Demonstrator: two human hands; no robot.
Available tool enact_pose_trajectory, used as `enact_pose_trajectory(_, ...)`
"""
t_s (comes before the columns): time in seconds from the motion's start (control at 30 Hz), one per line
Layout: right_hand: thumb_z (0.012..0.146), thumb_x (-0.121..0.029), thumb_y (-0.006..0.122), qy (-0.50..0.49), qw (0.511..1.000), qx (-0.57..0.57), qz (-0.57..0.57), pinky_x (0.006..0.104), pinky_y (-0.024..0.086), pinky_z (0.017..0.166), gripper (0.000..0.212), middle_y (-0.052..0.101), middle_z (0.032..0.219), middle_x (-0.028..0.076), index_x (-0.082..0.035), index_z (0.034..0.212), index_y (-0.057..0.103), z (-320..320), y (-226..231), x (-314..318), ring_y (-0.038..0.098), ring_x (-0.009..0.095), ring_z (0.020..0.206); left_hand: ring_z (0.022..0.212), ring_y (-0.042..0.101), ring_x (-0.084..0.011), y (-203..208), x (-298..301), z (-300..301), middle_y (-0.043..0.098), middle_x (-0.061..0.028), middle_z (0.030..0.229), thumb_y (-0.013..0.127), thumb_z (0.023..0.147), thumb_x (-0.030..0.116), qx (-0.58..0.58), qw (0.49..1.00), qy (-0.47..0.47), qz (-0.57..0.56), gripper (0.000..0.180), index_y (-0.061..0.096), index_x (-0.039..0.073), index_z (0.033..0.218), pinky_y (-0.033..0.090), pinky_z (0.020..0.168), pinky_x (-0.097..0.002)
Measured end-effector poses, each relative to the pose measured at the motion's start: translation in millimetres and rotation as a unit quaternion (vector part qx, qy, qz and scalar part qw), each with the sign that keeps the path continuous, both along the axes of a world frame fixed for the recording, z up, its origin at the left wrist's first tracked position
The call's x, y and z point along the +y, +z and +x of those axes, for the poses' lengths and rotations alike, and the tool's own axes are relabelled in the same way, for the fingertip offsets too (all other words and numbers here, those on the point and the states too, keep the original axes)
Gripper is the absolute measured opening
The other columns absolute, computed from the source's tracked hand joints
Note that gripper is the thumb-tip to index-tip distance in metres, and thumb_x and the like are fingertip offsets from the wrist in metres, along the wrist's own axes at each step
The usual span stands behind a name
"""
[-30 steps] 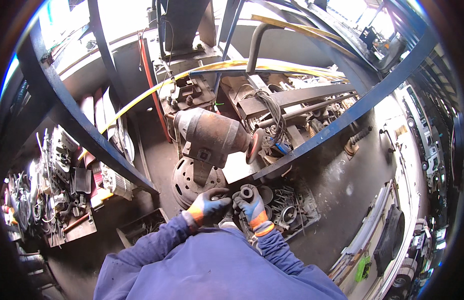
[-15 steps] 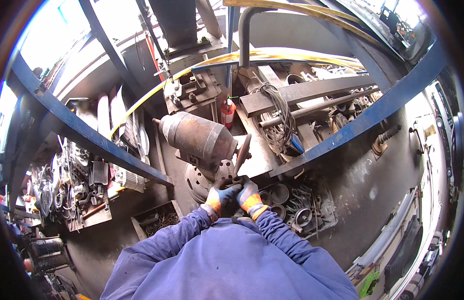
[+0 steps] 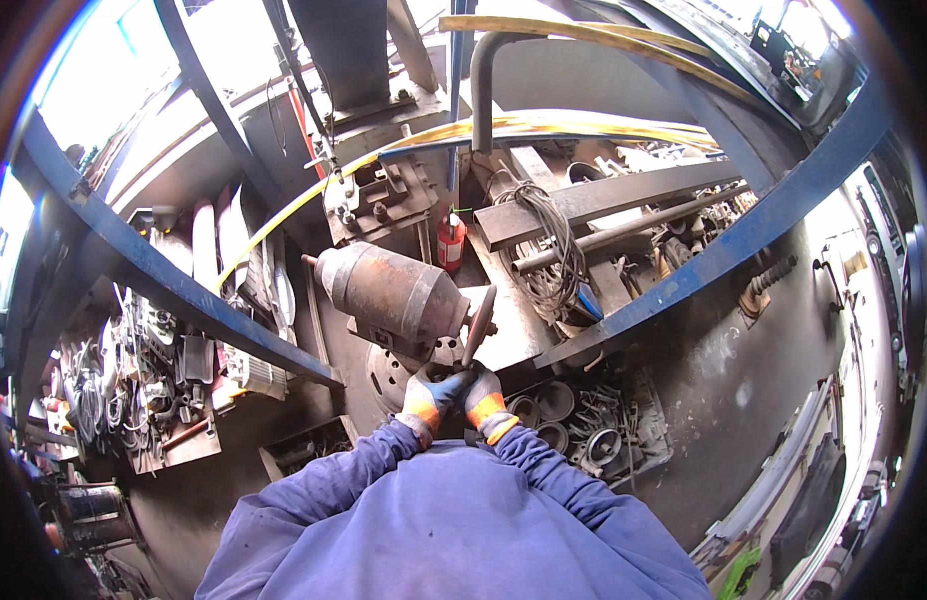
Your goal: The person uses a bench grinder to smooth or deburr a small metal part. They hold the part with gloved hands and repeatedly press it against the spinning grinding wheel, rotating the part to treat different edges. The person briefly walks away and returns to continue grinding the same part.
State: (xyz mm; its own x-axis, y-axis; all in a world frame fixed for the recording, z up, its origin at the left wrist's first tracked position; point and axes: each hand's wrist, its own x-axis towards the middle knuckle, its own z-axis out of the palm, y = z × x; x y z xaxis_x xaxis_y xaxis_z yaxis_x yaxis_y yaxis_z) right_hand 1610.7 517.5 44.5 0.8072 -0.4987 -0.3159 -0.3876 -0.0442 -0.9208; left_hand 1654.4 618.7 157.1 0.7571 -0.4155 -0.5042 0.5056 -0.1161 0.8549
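Note:
Both my hands wear grey-blue gloves with orange cuffs and meet at the near edge of a bench grinder. My left hand (image 3: 433, 390) is closed, fingers turned inward toward the other hand. Beside it, my right hand (image 3: 482, 393) is closed too. Whatever they hold between them is hidden by the gloves. Just beyond the fingers stands the grinder's thin upright grinding wheel (image 3: 479, 322). Whether it is touched, I cannot tell. The rusty, drum-shaped grinder motor (image 3: 388, 288) lies left of the wheel, above a round base plate with holes (image 3: 382, 378).
A blue metal frame (image 3: 673, 285) spans both sides. A red fire extinguisher (image 3: 450, 243) stands behind the grinder. Coiled cable (image 3: 548, 250) hangs over steel beams at right. A tray of metal parts (image 3: 653, 430) sits right of my hands; a scrap box (image 3: 308, 445) lies left.
The view has shifted a little, so the grinder sits lower in it. My hands are now closer to the near edge of the wheel, still together.

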Motion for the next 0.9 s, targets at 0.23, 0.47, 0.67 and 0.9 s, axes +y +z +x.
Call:
enact_pose_trajectory(0.23, 0.087, -0.026, 0.062, -0.012, 0.984, -0.068, 0.163, 0.0360, 0.052, 0.081, 0.028, 0.071, 0.101, 0.018, -0.007, 0.107, 0.068, -4, 14, 0, 0.068, 0.028, 0.094, 0.078, 0.065, -0.0180, 25, -1, -6, 0.068, -0.0133, 0.092, 0.084, 0.072, 0.022, 0.017, 0.999, 0.024, -0.014, 0.049, 0.062, -0.008, 0.105, 0.055, 0.069, -0.0300)
enact_pose_trajectory(0.47, 0.085, -0.030, 0.065, 0.084, 0.996, -0.002, -0.039, 0.0372, 0.052, 0.082, 0.033, 0.070, 0.102, 0.019, -0.006, 0.107, 0.068, -4, 65, -2, 0.067, 0.032, 0.098, 0.078, 0.066, -0.0182, 20, 3, -9, 0.069, -0.0133, 0.091, 0.083, 0.072, 0.019, -0.041, 0.998, 0.044, 0.002, 0.045, 0.063, -0.007, 0.103, 0.054, 0.069, -0.0300)
enact_pose_trajectory(0.67, 0.085, -0.024, 0.067, 0.061, 0.975, -0.079, 0.196, 0.0363, 0.053, 0.081, 0.030, 0.072, 0.103, 0.013, -0.004, 0.107, 0.067, -3, 23, 5, 0.068, 0.025, 0.093, 0.079, 0.065, -0.0183, 15, 7, -13, 0.069, -0.0130, 0.092, 0.084, 0.070, 0.022, -0.062, 0.995, 0.071, 0.042, 0.050, 0.062, -0.006, 0.105, 0.054, 0.071, -0.0303)
enact_pose_trajectory(0.9, 0.077, -0.030, 0.077, 0.000, 0.994, -0.101, 0.042, 0.0372, 0.054, 0.079, 0.042, 0.071, 0.096, 0.015, -0.004, 0.108, 0.063, -12, 21, 19, 0.069, 0.026, 0.091, 0.091, 0.064, -0.0191, -5, 21, -15, 0.067, -0.0122, 0.104, 0.085, 0.068, 0.022, -0.118, 0.992, 0.032, 0.040, 0.060, 0.059, -0.003, 0.115, 0.052, 0.083, -0.0314)
